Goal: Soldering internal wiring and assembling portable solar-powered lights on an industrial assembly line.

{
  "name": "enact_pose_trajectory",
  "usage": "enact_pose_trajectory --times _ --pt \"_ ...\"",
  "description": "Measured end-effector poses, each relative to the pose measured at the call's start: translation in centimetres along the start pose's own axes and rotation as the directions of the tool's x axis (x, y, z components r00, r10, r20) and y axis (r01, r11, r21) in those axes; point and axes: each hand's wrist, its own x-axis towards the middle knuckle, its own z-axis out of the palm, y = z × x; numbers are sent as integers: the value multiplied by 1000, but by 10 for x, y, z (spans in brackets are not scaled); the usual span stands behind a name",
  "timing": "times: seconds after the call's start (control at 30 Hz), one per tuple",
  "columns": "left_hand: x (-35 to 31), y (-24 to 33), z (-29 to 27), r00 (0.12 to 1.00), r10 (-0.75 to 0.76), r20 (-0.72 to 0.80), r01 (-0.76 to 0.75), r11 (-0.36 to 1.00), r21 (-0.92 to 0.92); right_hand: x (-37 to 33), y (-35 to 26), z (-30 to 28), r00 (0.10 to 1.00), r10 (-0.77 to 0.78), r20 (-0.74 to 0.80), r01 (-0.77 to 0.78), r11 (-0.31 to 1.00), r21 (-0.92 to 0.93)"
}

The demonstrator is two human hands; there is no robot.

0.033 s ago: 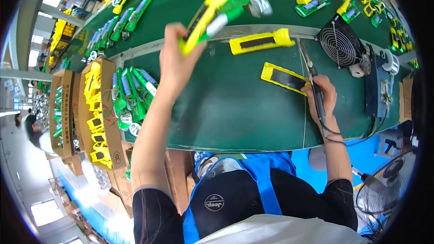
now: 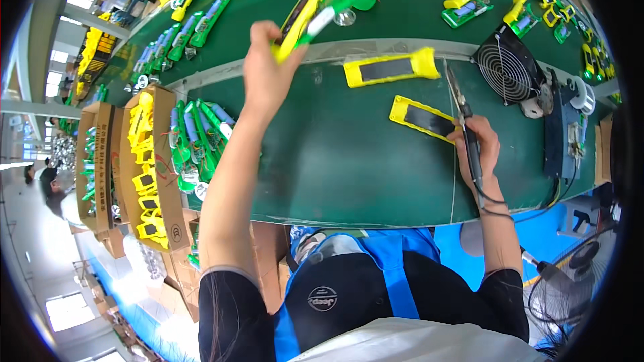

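My left hand (image 2: 268, 70) is closed on the lower end of a yellow flashlight casing (image 2: 305, 13) with a dark panel, raised over the far part of the table. A green flashlight half (image 2: 345, 5) is beside that casing, its end also at my fingers. My right hand (image 2: 481, 144) grips a soldering iron (image 2: 471, 147) like a pen, tip pointing away from me. Beneath its fingers lies the near end of a second yellow casing (image 2: 416, 117), hollow side up; whether the fingers press on it I cannot tell. Another yellow casing (image 2: 390, 68) rests just beyond.
A black fan (image 2: 506, 67) with a wire grille and a dark soldering station (image 2: 559, 131) stand at the right. Green flashlight halves (image 2: 198, 131) are piled on the left beside a cardboard box (image 2: 171, 188) of yellow casings. More parts line the far green belt.
My left hand has shifted slightly away from me with the yellow casing. The silver reflector by the green half has moved up and left. My right hand stays in place on the soldering iron.
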Motion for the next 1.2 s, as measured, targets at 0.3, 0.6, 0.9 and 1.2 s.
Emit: enact_pose_trajectory --times 0.3,0.6,0.9,1.2 --pt "83 -45 100 969 203 -142 -107 859 500 -4 5 2 992 117 39 -122 973 197" --pt "151 2 183 789 110 604 -251 955 155 3 3 -6 987 108 118 -130 972 196" --pt "-15 66 -11 758 -57 649 348 878 -329 9 -11 12 1000 -21 14 17 972 235" --pt "-162 108 2 664 -203 720 710 473 -522 37 -18 8 998 17 64 -28 985 171"
